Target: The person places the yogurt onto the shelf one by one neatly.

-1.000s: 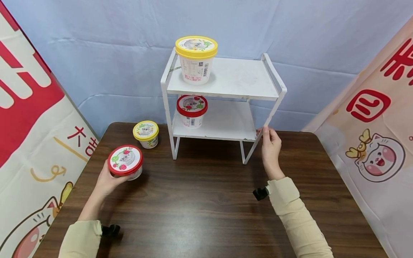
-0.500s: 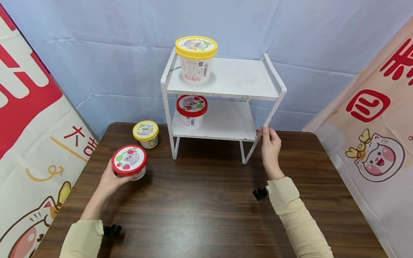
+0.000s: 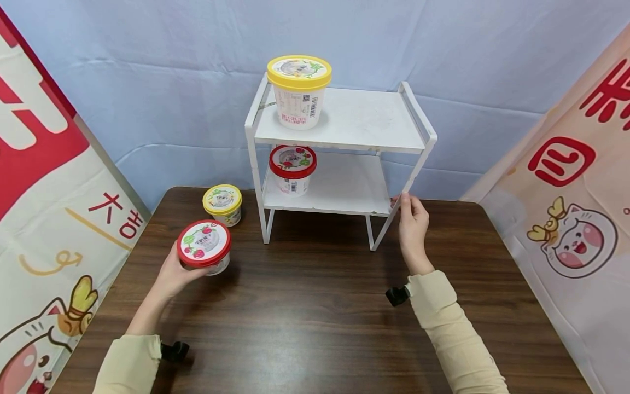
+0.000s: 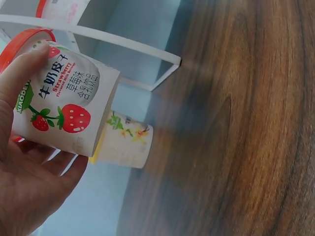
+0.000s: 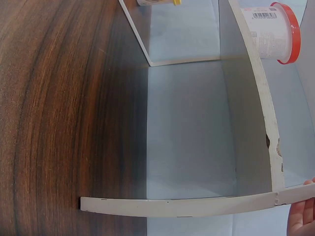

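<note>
At the left side of the wooden table (image 3: 305, 306), a red-lidded strawberry cup (image 3: 204, 243) sits in the grasp of the left hand (image 3: 172, 274). Hand clamped on it: thumb (image 4: 22, 71) across the printed wall just below the lid, fingers wrapped round the opposite side. Base appears clear of the tabletop. Seen from the head, the cup lies forward and slightly right of the palm; small yellow-lidded cup (image 3: 222, 201) directly behind it, contact between the two not resolved.

Handling estimate: light to moderate, fill level not visible. Wall probably thin, smooth card or plastic, stiff enough for a one-handed hold but liable to dent under a hard squeeze, and a little slippery if damp. Best hold: round the body just under the lid's rim, where the overhang should stop slipping; lifting by the lid alone would risk popping it off.

Right hand (image 3: 414, 227) pinches the right front leg of the white two-tier rack (image 3: 374, 112), well apart from the cup. Right wrist view catches only fingertips at its edge, so how firm that grip is remains uncertain.
</note>
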`<state>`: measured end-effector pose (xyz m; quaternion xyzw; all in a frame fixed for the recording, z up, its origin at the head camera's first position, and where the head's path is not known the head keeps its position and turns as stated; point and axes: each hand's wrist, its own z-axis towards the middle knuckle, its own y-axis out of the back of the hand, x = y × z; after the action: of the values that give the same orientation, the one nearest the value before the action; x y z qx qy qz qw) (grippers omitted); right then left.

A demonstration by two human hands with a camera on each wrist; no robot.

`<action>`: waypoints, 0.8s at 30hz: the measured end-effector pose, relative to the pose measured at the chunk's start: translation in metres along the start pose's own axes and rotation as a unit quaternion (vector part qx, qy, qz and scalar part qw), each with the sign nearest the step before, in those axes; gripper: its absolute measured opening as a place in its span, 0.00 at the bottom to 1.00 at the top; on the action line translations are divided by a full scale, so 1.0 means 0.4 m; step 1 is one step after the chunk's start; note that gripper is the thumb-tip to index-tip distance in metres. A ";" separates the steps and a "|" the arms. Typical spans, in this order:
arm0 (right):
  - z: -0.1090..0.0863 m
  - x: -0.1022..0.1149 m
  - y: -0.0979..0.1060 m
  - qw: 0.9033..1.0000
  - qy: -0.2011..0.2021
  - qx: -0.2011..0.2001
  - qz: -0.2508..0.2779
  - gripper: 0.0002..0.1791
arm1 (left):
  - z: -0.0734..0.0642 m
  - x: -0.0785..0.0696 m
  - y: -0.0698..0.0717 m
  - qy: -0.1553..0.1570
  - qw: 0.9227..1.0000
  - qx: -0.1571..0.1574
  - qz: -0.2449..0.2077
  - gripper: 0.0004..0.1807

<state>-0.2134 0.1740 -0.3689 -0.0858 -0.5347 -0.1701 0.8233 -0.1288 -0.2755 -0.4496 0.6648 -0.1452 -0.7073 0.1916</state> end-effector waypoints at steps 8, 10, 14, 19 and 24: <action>0.000 -0.003 0.001 1.000 -0.001 0.002 0.004 0.13 | 0.000 -0.019 -0.010 0.008 1.000 0.012 -0.005 0.52; 0.000 -0.002 0.000 1.000 -0.002 0.001 0.008 0.13 | 0.000 -0.022 -0.012 0.007 1.000 0.015 -0.006 0.53; 0.000 0.000 0.000 1.000 -0.005 -0.002 0.015 0.12 | -0.001 -0.029 -0.017 0.005 1.000 0.018 -0.008 0.54; -0.001 0.002 0.000 1.000 -0.005 -0.003 0.013 0.12 | -0.002 -0.037 -0.023 0.002 1.000 0.025 -0.012 0.54; -0.001 0.002 0.000 1.000 -0.005 -0.002 0.012 0.12 | -0.002 -0.045 -0.031 -0.009 0.999 0.030 -0.019 0.53</action>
<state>-0.2127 0.1737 -0.3685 -0.0950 -0.5374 -0.1612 0.8223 -0.1281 -0.2560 -0.4394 0.6667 -0.1555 -0.7118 0.1570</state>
